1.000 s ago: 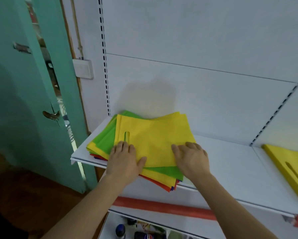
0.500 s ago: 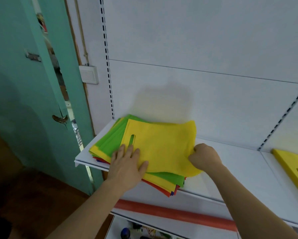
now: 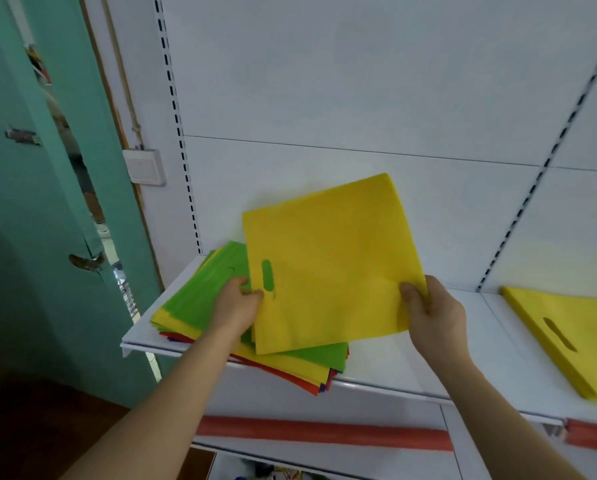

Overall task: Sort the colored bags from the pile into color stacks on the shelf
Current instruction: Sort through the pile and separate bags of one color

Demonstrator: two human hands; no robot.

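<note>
Yellow bag (image 3: 331, 265) now lifted off pile (image 3: 200, 303), tilted up; earlier it lay flat under both my palms. Head view: left hand (image 3: 236, 306) pinching bag's edge by handle slot, right hand (image 3: 432, 315) clamped on its lower right corner. Green bag tops pile on shelf (image 3: 411, 368). Yellow stack (image 3: 567, 334) lies well right.

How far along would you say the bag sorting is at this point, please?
Early on. Done: a yellow stack already lies at the shelf's right end. In hand: the left hand and right hand each grip an edge of a yellow bag above the pile. Left: that pile shows green, yellow, red and blue layers, unsorted.
</note>
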